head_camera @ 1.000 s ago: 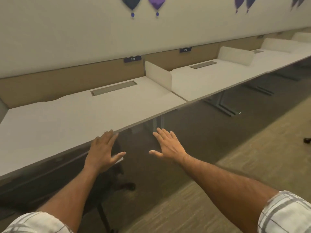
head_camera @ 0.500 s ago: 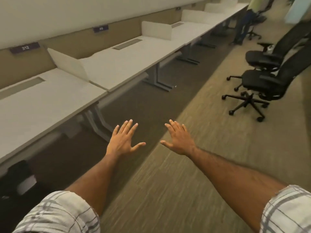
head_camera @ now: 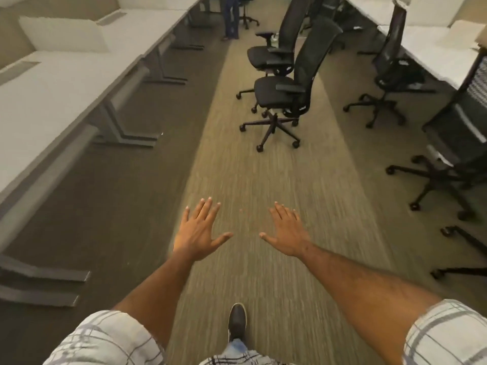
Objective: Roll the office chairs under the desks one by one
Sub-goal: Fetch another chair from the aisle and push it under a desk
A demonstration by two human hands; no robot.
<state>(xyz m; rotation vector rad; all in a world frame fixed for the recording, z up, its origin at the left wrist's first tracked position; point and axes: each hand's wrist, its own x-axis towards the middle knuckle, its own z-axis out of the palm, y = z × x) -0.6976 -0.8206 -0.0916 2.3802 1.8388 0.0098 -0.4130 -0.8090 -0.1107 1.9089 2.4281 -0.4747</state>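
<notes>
While both hands are held out over the carpet, neither has a grip on anything: the left hand and right hand are spread flat, fingers splayed, palms down, at lower centre of the frame. One shoe shows below them.

The nearest loose chair stands in the aisle at upper centre, well apart from the hands, with a second chair just behind it. More chairs sit along the right edge, one already close to the right worktop. The left worktop runs up the left side, with open room beneath it between its metal legs.

The likely risk is a castor or chair base catching a worktop leg if the chair is pushed in at an angle, or the two close chairs tangling when one is pulled away. A person stands in the aisle at top centre. The carpet strip ahead is clear and wide enough for walking.
</notes>
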